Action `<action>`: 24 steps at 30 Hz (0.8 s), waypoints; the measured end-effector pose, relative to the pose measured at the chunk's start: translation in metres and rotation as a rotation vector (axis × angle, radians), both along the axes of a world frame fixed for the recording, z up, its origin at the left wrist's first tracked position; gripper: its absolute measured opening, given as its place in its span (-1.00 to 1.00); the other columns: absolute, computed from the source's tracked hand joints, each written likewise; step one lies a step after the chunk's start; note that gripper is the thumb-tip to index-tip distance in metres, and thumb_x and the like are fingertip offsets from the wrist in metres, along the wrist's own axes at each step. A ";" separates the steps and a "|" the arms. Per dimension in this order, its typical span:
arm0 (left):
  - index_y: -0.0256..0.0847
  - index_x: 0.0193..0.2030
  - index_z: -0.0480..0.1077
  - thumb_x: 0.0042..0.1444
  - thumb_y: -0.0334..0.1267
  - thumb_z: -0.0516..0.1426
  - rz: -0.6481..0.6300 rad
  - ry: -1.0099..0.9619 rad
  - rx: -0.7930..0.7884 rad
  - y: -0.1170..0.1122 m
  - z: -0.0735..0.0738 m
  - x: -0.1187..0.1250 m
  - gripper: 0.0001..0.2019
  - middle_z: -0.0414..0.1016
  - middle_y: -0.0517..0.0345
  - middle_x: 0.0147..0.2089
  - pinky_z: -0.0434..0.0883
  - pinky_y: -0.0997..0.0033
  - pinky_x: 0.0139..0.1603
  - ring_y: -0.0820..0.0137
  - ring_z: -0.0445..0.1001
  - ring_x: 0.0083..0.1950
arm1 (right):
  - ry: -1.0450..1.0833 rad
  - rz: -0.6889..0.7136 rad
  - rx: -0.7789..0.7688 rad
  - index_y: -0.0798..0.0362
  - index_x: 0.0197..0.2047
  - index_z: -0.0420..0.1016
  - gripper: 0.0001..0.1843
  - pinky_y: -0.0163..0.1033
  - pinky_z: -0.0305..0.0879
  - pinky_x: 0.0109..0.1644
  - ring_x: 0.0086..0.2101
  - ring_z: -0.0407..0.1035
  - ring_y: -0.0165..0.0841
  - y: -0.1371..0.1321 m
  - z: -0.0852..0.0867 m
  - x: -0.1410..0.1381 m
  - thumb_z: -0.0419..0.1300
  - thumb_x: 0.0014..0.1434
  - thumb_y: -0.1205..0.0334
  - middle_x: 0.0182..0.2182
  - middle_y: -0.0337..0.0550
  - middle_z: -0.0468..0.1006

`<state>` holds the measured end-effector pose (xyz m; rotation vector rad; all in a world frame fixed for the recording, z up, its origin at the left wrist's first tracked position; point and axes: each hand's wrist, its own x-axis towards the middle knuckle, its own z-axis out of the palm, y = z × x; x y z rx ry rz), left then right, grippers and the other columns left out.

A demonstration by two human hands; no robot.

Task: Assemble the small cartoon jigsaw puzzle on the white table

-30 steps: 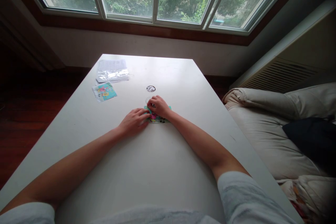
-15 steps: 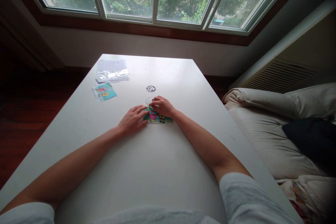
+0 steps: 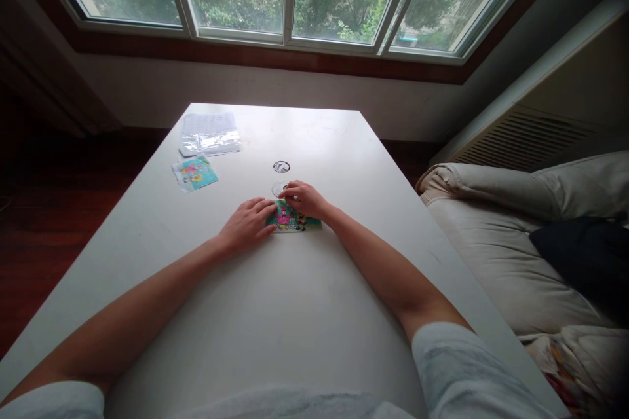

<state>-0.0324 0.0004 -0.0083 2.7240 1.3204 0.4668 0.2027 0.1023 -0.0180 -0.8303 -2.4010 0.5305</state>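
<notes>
A small colourful card [image 3: 291, 220], teal with pink figures, lies flat on the white table [image 3: 304, 314] between my hands. My left hand [image 3: 247, 222] rests flat at its left edge, fingers stretched out and pressing on it. My right hand [image 3: 305, 198] covers its upper right part, fingers curled in a pinch at the card's top edge. What the pinch holds is too small to make out. A small clear round piece [image 3: 278, 188] lies just beyond my right fingertips.
A second colourful card [image 3: 195, 172] lies at the left of the table, with a clear plastic bag on papers [image 3: 210, 134] behind it. A small round ring [image 3: 282, 166] sits mid-table. A pale sofa [image 3: 515, 255] with a dark cushion [image 3: 584, 262] stands to the right.
My right hand has slid slightly right and back, uncovering more of the card. My left hand's fingers have flattened at the card's left edge.
</notes>
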 end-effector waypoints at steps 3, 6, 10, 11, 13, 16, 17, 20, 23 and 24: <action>-0.12 0.28 0.32 0.37 -0.01 0.02 0.026 -0.013 0.008 0.001 0.004 -0.003 -0.57 0.40 -0.03 0.27 0.25 0.00 0.35 0.11 0.27 0.32 | 0.093 -0.060 -0.053 -0.02 -0.18 0.68 -0.72 -0.23 0.30 -0.11 -0.32 0.39 -0.37 0.007 0.000 0.010 0.16 0.19 0.42 -0.31 -0.17 0.58; -0.08 0.21 0.37 0.37 0.00 0.02 0.075 -0.042 0.020 0.003 0.005 -0.007 -0.62 0.43 -0.03 0.17 0.34 0.01 0.25 0.11 0.33 0.23 | 0.202 -0.151 -0.124 0.01 -0.21 0.67 -0.76 -0.24 0.30 -0.17 -0.37 0.38 -0.39 0.010 0.000 0.015 0.17 0.15 0.36 -0.30 -0.18 0.61; -0.07 0.22 0.37 0.37 0.01 0.01 0.099 -0.061 0.028 0.004 0.003 -0.009 -0.61 0.39 -0.05 0.21 0.35 -0.01 0.24 0.11 0.33 0.23 | 0.445 -0.273 -0.348 0.05 -0.19 0.63 -0.74 -0.24 0.33 -0.19 -0.33 0.42 -0.36 0.005 0.000 0.007 0.12 0.16 0.23 -0.32 -0.17 0.62; -0.07 0.23 0.36 0.37 0.01 0.01 0.096 -0.065 0.027 0.003 0.003 -0.009 -0.60 0.37 -0.05 0.25 0.34 -0.01 0.26 0.11 0.31 0.26 | 0.502 -0.283 -0.399 0.05 -0.20 0.62 -0.73 -0.24 0.34 -0.19 -0.32 0.43 -0.36 0.002 0.000 0.003 0.12 0.16 0.21 -0.32 -0.17 0.61; -0.06 0.24 0.35 0.38 0.01 0.01 0.086 -0.072 0.020 0.002 0.003 -0.008 -0.60 0.32 -0.04 0.32 0.31 -0.02 0.30 0.11 0.28 0.31 | 0.599 -0.286 -0.468 0.05 -0.22 0.60 -0.75 -0.25 0.33 -0.19 -0.34 0.41 -0.38 -0.004 0.003 -0.004 0.14 0.13 0.18 -0.34 -0.19 0.59; -0.08 0.25 0.35 0.38 0.01 0.00 0.052 -0.072 0.001 0.002 0.002 -0.007 -0.59 0.30 -0.04 0.35 0.27 -0.03 0.35 0.11 0.25 0.37 | 0.724 -0.275 -0.606 0.05 -0.24 0.56 -0.78 -0.30 0.26 -0.31 -0.43 0.32 -0.44 -0.012 0.007 -0.014 0.16 0.12 0.14 -0.45 -0.25 0.49; -0.08 0.26 0.35 0.38 0.00 0.00 0.041 -0.070 -0.006 0.002 0.001 -0.007 -0.59 0.31 -0.04 0.35 0.26 -0.03 0.36 0.11 0.24 0.38 | 0.744 -0.262 -0.659 0.04 -0.25 0.54 -0.79 -0.32 0.23 -0.35 -0.46 0.28 -0.45 -0.015 0.008 -0.016 0.18 0.12 0.12 -0.49 -0.28 0.45; -0.08 0.29 0.33 0.37 -0.02 0.01 0.033 -0.064 -0.019 0.003 -0.001 -0.008 -0.57 0.33 -0.04 0.35 0.25 -0.04 0.37 0.11 0.26 0.37 | 0.735 -0.209 -0.758 0.03 -0.32 0.46 -0.76 -0.34 0.17 -0.39 -0.50 0.22 -0.47 -0.020 0.008 -0.022 0.22 0.12 0.01 -0.53 -0.32 0.38; -0.07 0.30 0.33 0.36 -0.04 0.02 0.041 -0.063 -0.021 0.003 -0.003 -0.008 -0.58 0.32 -0.02 0.37 0.24 -0.04 0.38 0.11 0.26 0.39 | 0.699 -0.184 -0.750 0.03 -0.38 0.40 -0.70 -0.34 0.16 -0.39 -0.51 0.18 -0.48 -0.022 0.006 -0.025 0.23 0.12 -0.05 -0.55 -0.35 0.36; -0.06 0.30 0.33 0.36 -0.05 0.03 0.042 -0.067 -0.019 0.003 -0.003 -0.008 -0.58 0.31 -0.01 0.37 0.23 -0.05 0.39 0.11 0.25 0.39 | 0.688 -0.181 -0.742 0.03 -0.38 0.39 -0.69 -0.34 0.16 -0.39 -0.51 0.18 -0.48 -0.022 0.005 -0.025 0.23 0.13 -0.05 -0.55 -0.35 0.36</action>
